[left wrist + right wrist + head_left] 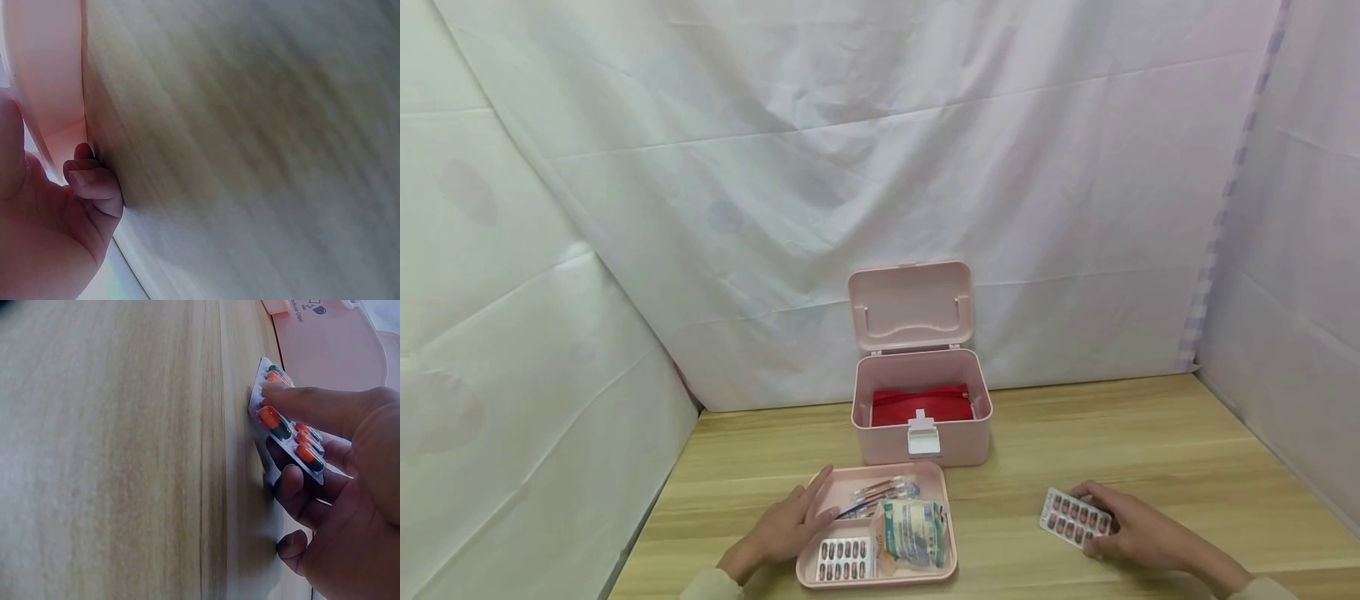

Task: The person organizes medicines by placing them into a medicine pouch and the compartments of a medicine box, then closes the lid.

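My left hand (785,523) holds the left rim of a shallow pink tray (951,533), its thumb over the inside and its index finger along the edge. In the left wrist view, other fingers (100,190) curl against the tray's outer wall near the tabletop. A capsule blister pack (842,559), several cotton swabs (880,493) in clear wrap and a plastic packet (913,533) lie in the tray. At the right, my right hand (1131,529) pinches another blister pack (284,425) of orange-and-dark-green capsules, tilted close above the table.
Behind the tray stands a pink medicine box (880,446) with its lid (912,304) raised and a white latch (923,437) in front. A red zip pouch (917,404) lies inside. White cloth (850,167) hangs behind and beside the wooden table (1112,433).
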The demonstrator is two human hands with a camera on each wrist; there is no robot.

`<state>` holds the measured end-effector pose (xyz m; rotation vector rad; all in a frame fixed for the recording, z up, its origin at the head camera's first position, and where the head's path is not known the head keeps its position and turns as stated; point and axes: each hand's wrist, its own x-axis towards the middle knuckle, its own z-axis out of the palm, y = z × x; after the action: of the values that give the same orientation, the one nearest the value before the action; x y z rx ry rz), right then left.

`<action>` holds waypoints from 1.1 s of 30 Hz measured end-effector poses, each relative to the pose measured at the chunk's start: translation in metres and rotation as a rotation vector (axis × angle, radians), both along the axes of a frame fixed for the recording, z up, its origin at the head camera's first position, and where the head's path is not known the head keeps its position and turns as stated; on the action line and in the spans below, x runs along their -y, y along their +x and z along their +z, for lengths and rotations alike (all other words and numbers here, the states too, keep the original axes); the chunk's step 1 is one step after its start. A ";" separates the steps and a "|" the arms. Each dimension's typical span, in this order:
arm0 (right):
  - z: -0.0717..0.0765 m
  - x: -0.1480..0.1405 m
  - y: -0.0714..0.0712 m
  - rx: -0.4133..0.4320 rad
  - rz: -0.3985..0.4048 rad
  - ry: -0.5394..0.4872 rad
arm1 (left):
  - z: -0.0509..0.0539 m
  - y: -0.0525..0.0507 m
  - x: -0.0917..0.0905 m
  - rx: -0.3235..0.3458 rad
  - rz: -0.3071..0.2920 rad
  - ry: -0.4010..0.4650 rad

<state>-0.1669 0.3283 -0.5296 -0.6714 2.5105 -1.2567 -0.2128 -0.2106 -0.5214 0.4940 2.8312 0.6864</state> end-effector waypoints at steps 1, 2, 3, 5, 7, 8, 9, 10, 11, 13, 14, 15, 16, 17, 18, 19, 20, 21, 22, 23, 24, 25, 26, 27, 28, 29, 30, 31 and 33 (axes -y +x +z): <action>0.001 0.000 0.000 0.002 0.000 0.005 | 0.000 0.000 0.000 0.002 0.002 0.002; 0.001 0.000 0.000 0.001 0.002 0.008 | 0.000 0.000 0.000 0.007 0.005 0.004; 0.001 0.000 0.000 -0.003 0.004 0.012 | -0.001 0.000 0.000 0.008 0.006 0.007; 0.001 0.000 0.000 -0.019 0.011 0.012 | -0.001 0.000 0.000 0.013 0.011 0.011; 0.002 0.000 0.000 -0.035 0.020 0.009 | -0.001 0.000 0.000 0.017 0.016 0.012; 0.002 0.000 0.000 -0.048 0.021 0.011 | -0.001 -0.001 0.000 0.017 0.017 0.011; 0.002 0.001 0.000 -0.059 0.020 0.014 | -0.001 -0.001 0.000 0.015 0.018 0.012; 0.003 0.002 0.000 -0.064 0.019 0.016 | -0.001 -0.001 0.000 0.017 0.019 0.011; 0.003 0.002 0.000 -0.068 0.015 0.022 | -0.001 -0.001 0.000 0.016 0.019 0.010; 0.005 0.005 -0.001 -0.074 -0.002 0.043 | -0.002 -0.001 0.000 0.017 0.020 0.010; 0.006 0.006 -0.001 -0.076 -0.010 0.052 | -0.002 -0.001 0.000 0.018 0.022 0.011; 0.007 0.007 -0.002 -0.072 -0.016 0.054 | -0.002 -0.001 0.000 0.021 0.023 0.013; 0.009 0.009 -0.002 -0.073 -0.023 0.060 | -0.002 -0.001 0.000 0.022 0.022 0.012; 0.010 0.010 -0.003 -0.076 -0.031 0.065 | -0.002 -0.001 0.000 0.018 0.020 0.014; 0.011 0.012 -0.003 -0.081 -0.037 0.065 | -0.002 -0.001 0.000 0.017 0.019 0.015; 0.012 0.014 -0.003 -0.087 -0.039 0.060 | -0.002 -0.001 0.000 0.016 0.018 0.014; 0.014 0.016 -0.003 -0.095 -0.044 0.058 | -0.002 -0.001 0.001 0.011 0.014 0.014; 0.015 0.018 -0.002 -0.099 -0.048 0.049 | -0.001 0.000 0.001 0.005 0.011 0.015; 0.016 0.020 -0.002 -0.101 -0.051 0.041 | -0.001 0.000 0.001 0.001 0.008 0.014; 0.018 0.022 -0.001 -0.102 -0.053 0.029 | -0.002 0.000 0.001 -0.003 0.007 0.013; 0.019 0.025 -0.001 -0.098 -0.054 0.013 | -0.002 0.000 0.001 -0.003 0.008 0.012; 0.021 0.027 -0.001 -0.090 -0.052 -0.003 | -0.002 0.000 0.001 -0.001 0.009 0.010; 0.023 0.030 -0.001 -0.082 -0.049 -0.019 | -0.002 0.000 0.001 0.002 0.010 0.011; 0.025 0.033 -0.001 -0.072 -0.041 -0.038 | -0.002 -0.001 0.001 0.007 0.013 0.012; 0.027 0.036 -0.001 -0.071 -0.034 -0.049 | -0.002 -0.001 0.001 0.013 0.016 0.013; 0.029 0.039 -0.001 -0.066 -0.025 -0.064 | -0.002 -0.001 0.000 0.019 0.019 0.013; 0.031 0.042 -0.002 -0.063 -0.010 -0.085 | -0.002 -0.001 0.000 0.025 0.021 0.016; 0.033 0.046 -0.002 -0.067 0.004 -0.101 | -0.002 -0.001 0.000 0.028 0.021 0.017; 0.036 0.052 -0.003 -0.072 0.036 -0.133 | -0.002 -0.001 0.000 0.026 0.016 0.015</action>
<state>-0.1697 0.2763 -0.4932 -0.8030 2.4755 -1.4209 -0.2137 -0.2105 -0.5232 0.4617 2.8107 0.7129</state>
